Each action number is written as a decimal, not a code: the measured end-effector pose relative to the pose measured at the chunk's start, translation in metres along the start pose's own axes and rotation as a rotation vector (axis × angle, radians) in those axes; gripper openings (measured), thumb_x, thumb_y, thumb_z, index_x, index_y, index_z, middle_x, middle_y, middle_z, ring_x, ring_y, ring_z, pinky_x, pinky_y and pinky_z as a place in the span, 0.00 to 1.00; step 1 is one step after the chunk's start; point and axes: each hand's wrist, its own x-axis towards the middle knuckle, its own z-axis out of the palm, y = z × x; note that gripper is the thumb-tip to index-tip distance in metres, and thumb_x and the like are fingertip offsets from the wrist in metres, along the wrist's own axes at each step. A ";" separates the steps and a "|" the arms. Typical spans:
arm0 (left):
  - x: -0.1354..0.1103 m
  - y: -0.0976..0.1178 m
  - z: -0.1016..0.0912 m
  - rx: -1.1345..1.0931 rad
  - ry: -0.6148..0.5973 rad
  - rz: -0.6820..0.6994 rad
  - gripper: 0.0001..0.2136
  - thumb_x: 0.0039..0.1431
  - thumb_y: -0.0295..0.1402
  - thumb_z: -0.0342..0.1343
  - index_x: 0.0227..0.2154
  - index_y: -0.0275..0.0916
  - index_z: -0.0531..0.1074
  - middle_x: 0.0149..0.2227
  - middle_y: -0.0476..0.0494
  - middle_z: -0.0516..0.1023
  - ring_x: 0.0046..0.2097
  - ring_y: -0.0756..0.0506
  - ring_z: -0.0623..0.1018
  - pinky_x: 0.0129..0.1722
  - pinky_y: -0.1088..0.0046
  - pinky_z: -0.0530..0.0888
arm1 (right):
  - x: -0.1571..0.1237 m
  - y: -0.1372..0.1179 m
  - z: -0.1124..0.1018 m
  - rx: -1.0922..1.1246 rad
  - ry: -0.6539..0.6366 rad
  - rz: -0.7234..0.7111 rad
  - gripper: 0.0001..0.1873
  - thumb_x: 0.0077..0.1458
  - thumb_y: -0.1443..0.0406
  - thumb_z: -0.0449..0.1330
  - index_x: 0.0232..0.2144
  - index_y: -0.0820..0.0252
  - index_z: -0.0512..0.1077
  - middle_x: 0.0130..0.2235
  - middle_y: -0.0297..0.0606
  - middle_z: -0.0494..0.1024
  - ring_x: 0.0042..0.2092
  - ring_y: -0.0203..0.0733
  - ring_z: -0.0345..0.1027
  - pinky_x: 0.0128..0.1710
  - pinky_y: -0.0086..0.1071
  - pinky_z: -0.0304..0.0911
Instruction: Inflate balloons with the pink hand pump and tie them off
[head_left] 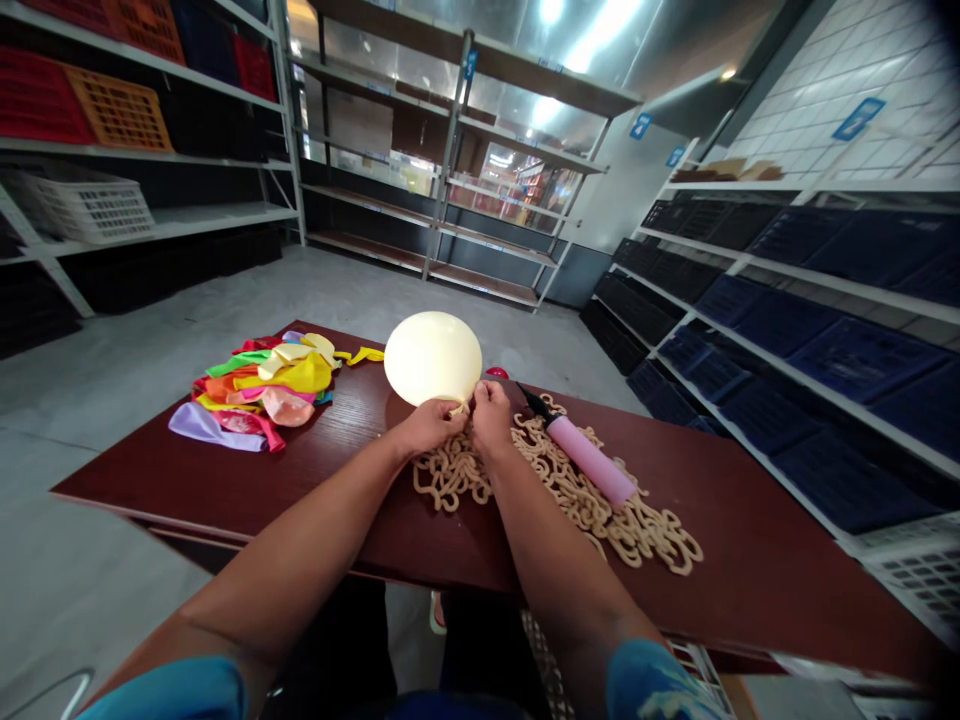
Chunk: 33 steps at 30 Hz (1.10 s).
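Observation:
A pale yellow inflated balloon (433, 355) stands over the dark red table (352, 480), its neck toward me. My left hand (433, 426) is closed at the neck, thumb and fingers pinched together. Close beside it, my right hand (492, 416) is also closed in a pinch at the balloon's neck; my fingers hide the very end. Beneath and right of my hands spreads a tangled heap of beige cord (454, 478). On the heap lies a pink hand pump (592, 460) with a black nozzle end.
Several limp balloons in mixed colours (274, 385) are piled on the left of the table. A small red round thing (496, 372) shows behind my right hand. Metal shelving (450, 150) stands beyond the table, with blue crates (847, 350) on the right and coloured crates (120, 108) on the left.

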 end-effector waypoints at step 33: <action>0.053 -0.042 -0.108 0.893 0.418 -0.687 0.22 0.47 0.35 0.51 0.44 0.27 0.72 0.56 0.23 0.60 0.47 0.33 0.72 0.40 0.64 0.68 | 0.014 0.006 -0.002 0.386 0.051 0.231 0.17 0.38 0.53 0.61 0.25 0.62 0.69 0.21 0.32 0.71 0.24 0.34 0.64 0.20 0.25 0.60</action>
